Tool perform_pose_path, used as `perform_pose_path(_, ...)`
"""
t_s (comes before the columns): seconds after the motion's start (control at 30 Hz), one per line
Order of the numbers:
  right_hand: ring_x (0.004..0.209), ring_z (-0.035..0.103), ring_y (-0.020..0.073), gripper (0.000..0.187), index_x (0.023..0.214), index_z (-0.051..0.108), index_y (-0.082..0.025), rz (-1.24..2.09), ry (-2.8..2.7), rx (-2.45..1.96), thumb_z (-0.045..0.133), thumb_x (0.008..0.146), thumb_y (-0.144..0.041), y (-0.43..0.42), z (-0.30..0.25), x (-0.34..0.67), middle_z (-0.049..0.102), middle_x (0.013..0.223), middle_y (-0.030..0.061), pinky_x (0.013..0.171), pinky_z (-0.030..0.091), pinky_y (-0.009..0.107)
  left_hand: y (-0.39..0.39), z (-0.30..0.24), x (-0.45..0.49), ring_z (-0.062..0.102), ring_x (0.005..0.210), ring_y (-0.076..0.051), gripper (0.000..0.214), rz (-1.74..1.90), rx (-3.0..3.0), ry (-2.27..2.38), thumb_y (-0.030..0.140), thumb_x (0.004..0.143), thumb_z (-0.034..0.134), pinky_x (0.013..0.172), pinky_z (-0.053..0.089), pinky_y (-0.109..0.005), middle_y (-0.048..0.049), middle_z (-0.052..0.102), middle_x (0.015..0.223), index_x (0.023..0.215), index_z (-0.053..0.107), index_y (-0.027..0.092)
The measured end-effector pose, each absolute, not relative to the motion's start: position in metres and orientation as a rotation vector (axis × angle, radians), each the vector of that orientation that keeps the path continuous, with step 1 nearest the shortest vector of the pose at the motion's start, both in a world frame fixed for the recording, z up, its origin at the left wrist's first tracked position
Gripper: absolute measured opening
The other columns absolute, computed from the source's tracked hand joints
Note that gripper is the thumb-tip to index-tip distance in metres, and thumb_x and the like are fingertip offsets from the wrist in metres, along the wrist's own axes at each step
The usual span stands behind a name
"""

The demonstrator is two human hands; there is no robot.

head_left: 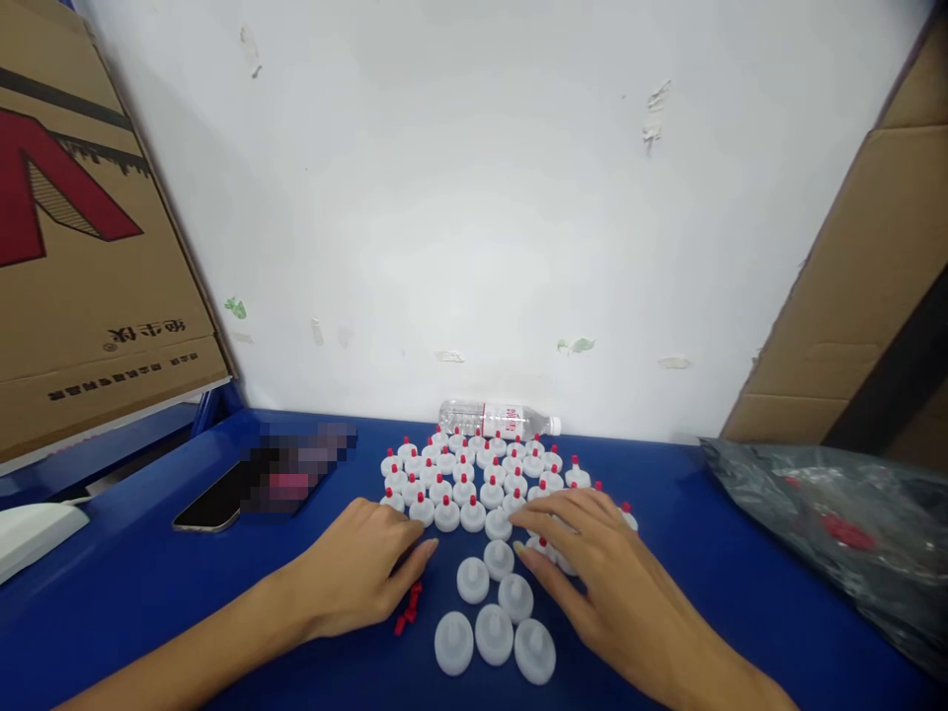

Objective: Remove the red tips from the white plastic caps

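Observation:
Many white, round nozzle caps with red tips (pixel 446 513) stand in a cluster on the blue table. In front of them lie several white caps without red tips (pixel 495 634). My left hand (pixel 374 565) is closed left of these, thumb and index finger drawn together; whatever is between them is hidden. Close to its thumb lie several small red tips (pixel 408 609). My right hand (pixel 585 558) is over the cluster's right side, thumb and index finger apart. Its index fingertip is beside a white cap (pixel 498 524); whether they touch I cannot tell. Some caps are partly hidden beneath this hand.
A clear plastic bottle (pixel 496 419) lies against the white wall behind the cluster. At the left are a phone (pixel 214 499), a white object (pixel 37 533) and a cardboard box (pixel 96 276). A grey plastic bag (pixel 836 553) with red pieces lies at the right.

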State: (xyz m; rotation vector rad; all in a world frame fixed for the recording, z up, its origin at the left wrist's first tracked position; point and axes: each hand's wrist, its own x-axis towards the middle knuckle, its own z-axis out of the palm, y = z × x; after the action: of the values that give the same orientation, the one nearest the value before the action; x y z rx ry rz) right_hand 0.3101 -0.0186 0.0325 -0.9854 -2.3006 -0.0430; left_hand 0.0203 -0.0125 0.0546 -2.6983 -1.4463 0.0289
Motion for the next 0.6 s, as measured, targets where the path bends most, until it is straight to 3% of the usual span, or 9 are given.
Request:
perform_pose_path(0.2,0.138,0.056,0.0301,0.037,0.146,0.055,-0.033,-0.131,-2.404,-0.994,0.049,0.110,-0.032,-0.020,0.024,0.303,0.064,0.146,0.0022,0.115,0.044,0.061,-0.009,0.050,0.017,0.069,0.067,-0.023,0.037,0.012,-2.724,-1.427,0.029,0.107,0.042,0.060,0.030,-0.033,-0.0045,0.073,0.075,0.076,0.059,0.021)
perform_pose_path(0.37,0.144,0.052,0.0310,0.046,0.156,0.047,-0.032,-0.129,-2.474,-1.047,0.043,0.112,-0.041,-0.019,0.020,0.302,0.056,0.156,0.0014,0.118,0.043,0.064,-0.008,0.052,0.018,0.067,0.063,-0.023,0.031,-0.025,-2.735,-1.427,0.024,0.103,0.046,0.058,0.028,-0.033,-0.0037,0.071,0.071,0.074,0.057,0.022)
perform_pose_path(0.6,0.147,0.049,0.0339,0.050,0.157,0.048,-0.027,-0.068,-2.530,-1.122,0.038,0.112,-0.047,-0.020,0.025,0.299,0.053,0.158,0.0020,0.119,0.041,0.067,-0.008,0.054,0.019,0.064,0.059,-0.020,0.038,-0.158,-2.750,-1.444,0.028,0.108,0.041,0.058,0.029,-0.032,-0.0019,0.068,0.066,0.074,0.055,0.021)
